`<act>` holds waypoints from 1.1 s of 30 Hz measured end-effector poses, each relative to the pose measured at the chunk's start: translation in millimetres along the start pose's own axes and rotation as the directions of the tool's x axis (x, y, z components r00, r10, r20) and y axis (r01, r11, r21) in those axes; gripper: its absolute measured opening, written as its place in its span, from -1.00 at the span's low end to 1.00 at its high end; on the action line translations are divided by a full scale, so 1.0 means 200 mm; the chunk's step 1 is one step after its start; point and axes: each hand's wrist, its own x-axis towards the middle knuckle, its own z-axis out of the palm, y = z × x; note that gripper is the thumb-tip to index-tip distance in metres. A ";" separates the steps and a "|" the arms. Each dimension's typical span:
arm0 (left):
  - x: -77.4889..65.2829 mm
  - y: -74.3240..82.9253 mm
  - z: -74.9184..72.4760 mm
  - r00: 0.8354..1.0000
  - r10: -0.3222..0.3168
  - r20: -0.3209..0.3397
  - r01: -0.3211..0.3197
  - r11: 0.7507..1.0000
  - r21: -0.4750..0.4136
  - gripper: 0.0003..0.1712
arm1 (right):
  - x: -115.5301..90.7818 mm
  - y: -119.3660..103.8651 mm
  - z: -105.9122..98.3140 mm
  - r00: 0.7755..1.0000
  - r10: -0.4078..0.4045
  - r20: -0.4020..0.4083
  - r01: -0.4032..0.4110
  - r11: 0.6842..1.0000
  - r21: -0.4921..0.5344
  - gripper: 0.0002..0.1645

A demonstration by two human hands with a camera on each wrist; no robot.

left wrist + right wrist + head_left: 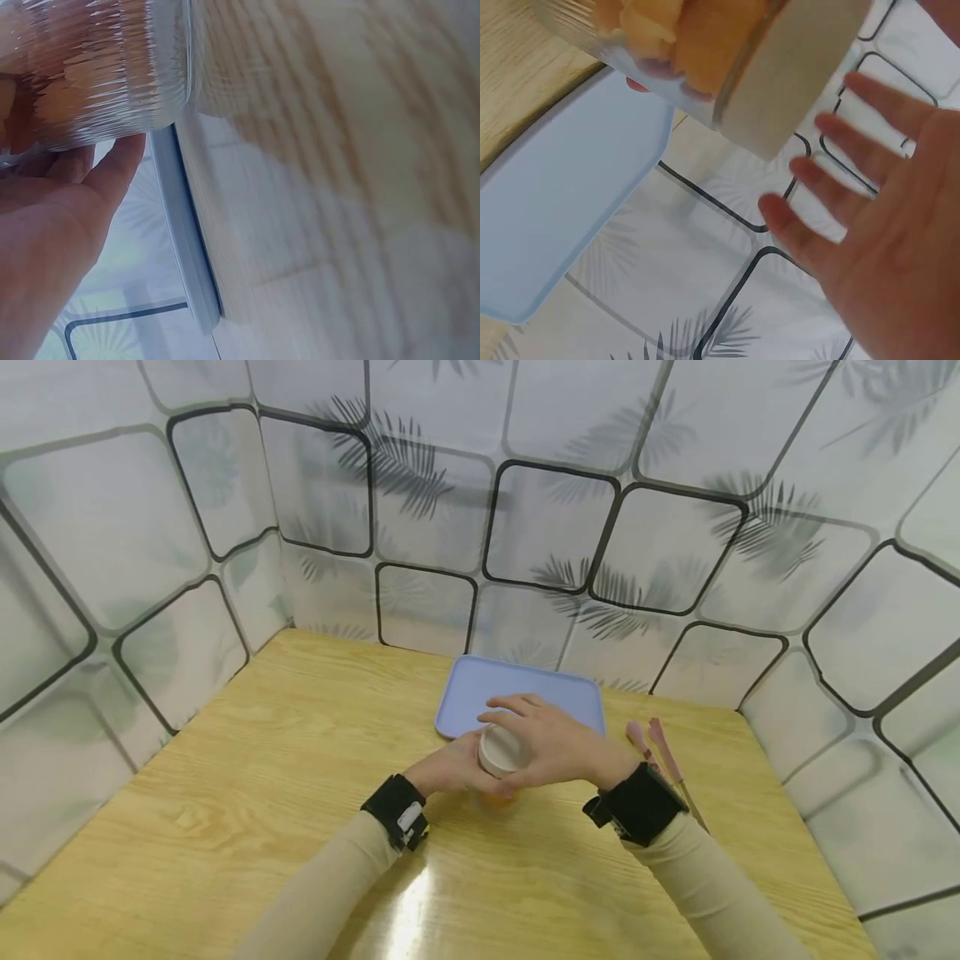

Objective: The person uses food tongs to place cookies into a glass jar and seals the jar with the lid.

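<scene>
A ribbed glass jar (497, 777) with orange pieces inside and a cream lid (498, 749) stands on the wooden table (285, 760), just in front of a light blue tray (480, 689). My left hand (450, 770) grips the jar's body from the left; in the left wrist view its fingers (112, 161) curl under the jar (97, 75). My right hand (551, 739) arches over the lid. Seen from the right wrist, its fingers (840, 150) are spread and straight, a little apart from the lid (795, 75) of the jar (667, 37).
Two pink sticks (654, 745) lie on the table to the right of my right wrist. The tray (562, 202) sits near the back wall of patterned panels (525, 527), which enclose the table on three sides. The tray's edge (184, 232) is close behind the jar.
</scene>
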 end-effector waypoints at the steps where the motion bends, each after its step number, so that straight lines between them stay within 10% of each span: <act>1: 0.00 0.00 0.00 1.000 0.005 0.006 -0.005 1.000 -0.009 -0.09 | 0.00 0.01 -0.01 0.999 -0.038 0.006 0.038 0.999 0.027 -0.04; 11: 0.01 -0.02 0.00 0.998 0.050 0.042 -0.049 0.998 -0.036 0.03 | 0.00 0.00 -0.05 0.987 -0.080 0.138 0.064 0.991 0.120 -0.09; 26: 0.00 -0.02 0.00 0.999 0.001 0.039 -0.001 1.000 -0.014 0.04 | 0.03 -0.05 0.01 0.988 0.155 0.010 -0.154 0.984 -0.093 -0.25; 33: 0.01 -0.02 -0.01 0.999 0.007 0.040 -0.008 1.000 0.014 -0.01 | 0.01 0.01 0.01 0.998 0.046 0.046 -0.046 0.999 0.010 -0.06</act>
